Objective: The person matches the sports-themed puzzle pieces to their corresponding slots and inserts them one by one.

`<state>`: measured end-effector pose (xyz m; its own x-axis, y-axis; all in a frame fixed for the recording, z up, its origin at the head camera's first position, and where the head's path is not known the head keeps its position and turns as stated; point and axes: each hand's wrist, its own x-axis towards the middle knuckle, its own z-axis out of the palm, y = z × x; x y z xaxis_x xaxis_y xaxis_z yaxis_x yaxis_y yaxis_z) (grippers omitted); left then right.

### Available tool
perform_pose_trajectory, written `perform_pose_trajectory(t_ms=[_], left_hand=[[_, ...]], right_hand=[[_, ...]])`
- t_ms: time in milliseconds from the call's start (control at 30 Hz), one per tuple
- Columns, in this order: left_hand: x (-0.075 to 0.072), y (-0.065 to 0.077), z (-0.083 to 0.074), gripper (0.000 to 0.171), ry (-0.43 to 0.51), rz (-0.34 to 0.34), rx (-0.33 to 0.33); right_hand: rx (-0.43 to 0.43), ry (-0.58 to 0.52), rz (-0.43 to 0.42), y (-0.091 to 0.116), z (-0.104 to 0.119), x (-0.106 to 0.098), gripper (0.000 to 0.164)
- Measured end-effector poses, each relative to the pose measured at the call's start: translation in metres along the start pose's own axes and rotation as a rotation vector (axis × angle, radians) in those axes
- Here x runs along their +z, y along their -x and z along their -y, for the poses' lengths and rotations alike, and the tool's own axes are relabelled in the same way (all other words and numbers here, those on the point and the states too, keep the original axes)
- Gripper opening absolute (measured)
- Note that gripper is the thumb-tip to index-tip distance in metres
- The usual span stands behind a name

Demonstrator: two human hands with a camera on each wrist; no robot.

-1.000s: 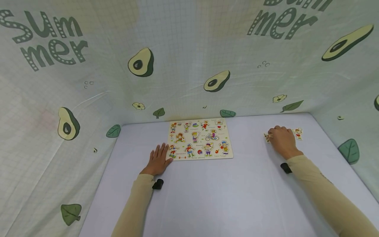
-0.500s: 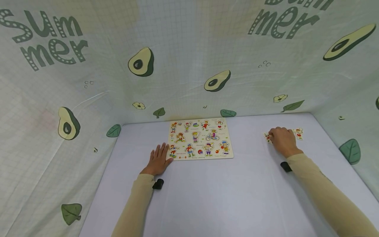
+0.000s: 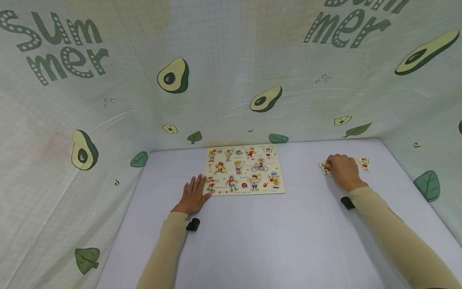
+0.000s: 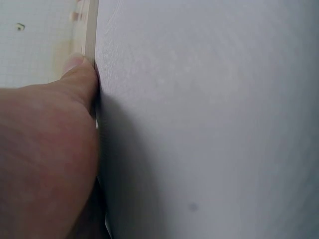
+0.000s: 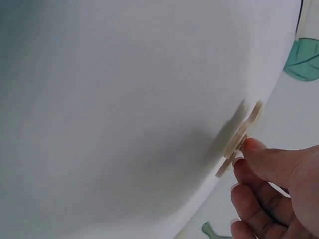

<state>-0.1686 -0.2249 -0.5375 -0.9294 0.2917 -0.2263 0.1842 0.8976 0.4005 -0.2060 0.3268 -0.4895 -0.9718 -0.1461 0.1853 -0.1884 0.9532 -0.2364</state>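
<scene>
My left hand (image 3: pixel 192 197) lies with its fingers straight and spread at the left edge of a pale wooden puzzle board (image 3: pixel 278 159). In the left wrist view its thumb (image 4: pixel 79 82) rests against the board's edge. Farther right, my right hand (image 3: pixel 344 171) pinches a small cut-out wooden puzzle piece (image 3: pixel 323 167) between thumb and index finger. Seen edge-on in the right wrist view, the puzzle piece (image 5: pixel 243 133) is close over the table, its shadow beside it. Past that hand lies another puzzle piece (image 3: pixel 364 163) with a figure in red.
The board bears several printed children playing sports. A white cloth covers the table (image 3: pixel 267 237). Behind and at both sides hangs a curtain (image 3: pixel 220 100) printed with avocados and leaves. Each wrist wears a small black camera.
The pinched puzzle piece has turned, so its red and white side shows more, and it has shifted slightly left. My left hand and the board have stayed in place.
</scene>
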Motion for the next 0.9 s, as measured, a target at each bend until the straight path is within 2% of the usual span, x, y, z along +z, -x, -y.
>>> perform_pose_trajectory(t_ms=[167, 533, 900], left_hand=[[0.0, 0.001, 0.0, 0.076, 0.013, 0.003, 0.007], [0.0, -0.001, 0.0, 0.076, 0.006, 0.002, 0.014], [-0.002, 0.002, -0.004, 0.076, 0.012, 0.006, -0.005]], right_hand=[[-0.017, -0.002, -0.021, -0.005, 0.014, -0.002, 0.011], [-0.049, -0.022, -0.011, -0.024, 0.051, -0.006, 0.014], [-0.067, -0.017, 0.019, -0.051, 0.1, 0.007, 0.016]])
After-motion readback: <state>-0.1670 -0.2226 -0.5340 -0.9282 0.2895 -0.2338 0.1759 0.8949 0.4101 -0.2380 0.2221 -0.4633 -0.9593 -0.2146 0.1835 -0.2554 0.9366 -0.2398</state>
